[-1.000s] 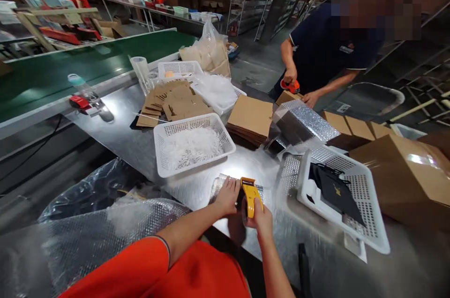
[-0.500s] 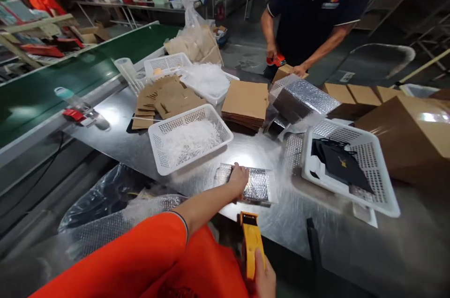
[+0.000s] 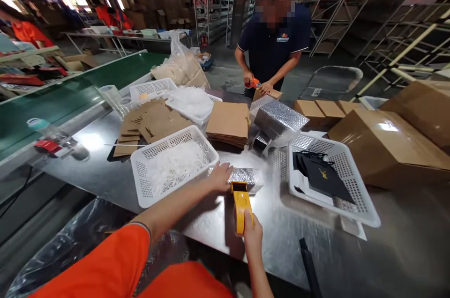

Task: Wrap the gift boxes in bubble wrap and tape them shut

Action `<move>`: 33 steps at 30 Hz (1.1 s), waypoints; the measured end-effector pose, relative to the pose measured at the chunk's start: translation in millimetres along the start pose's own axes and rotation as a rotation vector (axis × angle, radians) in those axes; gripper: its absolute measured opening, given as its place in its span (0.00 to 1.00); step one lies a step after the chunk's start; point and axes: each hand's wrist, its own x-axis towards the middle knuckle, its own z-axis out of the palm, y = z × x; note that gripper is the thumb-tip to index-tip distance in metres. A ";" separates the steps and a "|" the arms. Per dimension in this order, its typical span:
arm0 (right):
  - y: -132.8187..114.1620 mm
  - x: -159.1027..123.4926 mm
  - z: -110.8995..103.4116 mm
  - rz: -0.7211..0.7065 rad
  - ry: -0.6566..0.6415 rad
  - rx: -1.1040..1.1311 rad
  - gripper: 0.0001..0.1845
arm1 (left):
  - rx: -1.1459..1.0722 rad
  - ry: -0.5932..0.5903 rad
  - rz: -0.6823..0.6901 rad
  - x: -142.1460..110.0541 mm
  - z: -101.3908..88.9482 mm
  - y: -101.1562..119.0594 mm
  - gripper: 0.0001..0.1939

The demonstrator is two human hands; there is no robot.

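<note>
My left hand (image 3: 221,177) is on the left end of a silvery bubble-wrapped package (image 3: 248,176), its fingers over the top and the thumb side partly hidden. My right hand (image 3: 253,231) is closed round a yellow tape dispenser (image 3: 242,211). The dispenser's front end is at the near side of the package, overlapping it in view; whether they touch I cannot tell. Up and left of the package, a white perforated basket (image 3: 140,190) holds white shredded filler (image 3: 179,164).
Stacked flat cardboard (image 3: 228,120) and a larger bubble-wrapped bundle (image 3: 281,117) stand behind. Right is a white basket (image 3: 365,209) with black pouches (image 3: 325,171), beside big cartons (image 3: 393,143). Across the table, a co-worker (image 3: 277,35) holds a red tape dispenser (image 3: 252,83). A green conveyor (image 3: 52,101) runs left.
My right hand has raised the tape dispenser from below the table edge to the package. My left hand has shifted to the package's left end. The view has tilted up.
</note>
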 end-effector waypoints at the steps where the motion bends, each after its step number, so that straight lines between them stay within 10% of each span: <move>1: -2.9 4.0 3.1 -0.003 0.000 -0.002 0.32 | 0.044 -0.006 0.019 -3.1 6.8 5.9 0.49; 9: 4.3 12.0 3.7 -0.024 -0.024 -0.022 0.32 | 0.069 -0.024 -0.109 25.1 -2.1 22.7 0.41; 16: 7.0 17.7 -37.4 0.017 -0.027 -0.002 0.30 | 0.000 -0.218 -0.147 30.1 -13.1 25.9 0.34; 33: -52.0 59.5 13.5 0.093 -0.049 -0.319 0.19 | 0.227 -0.210 -0.122 -30.6 69.9 34.0 0.69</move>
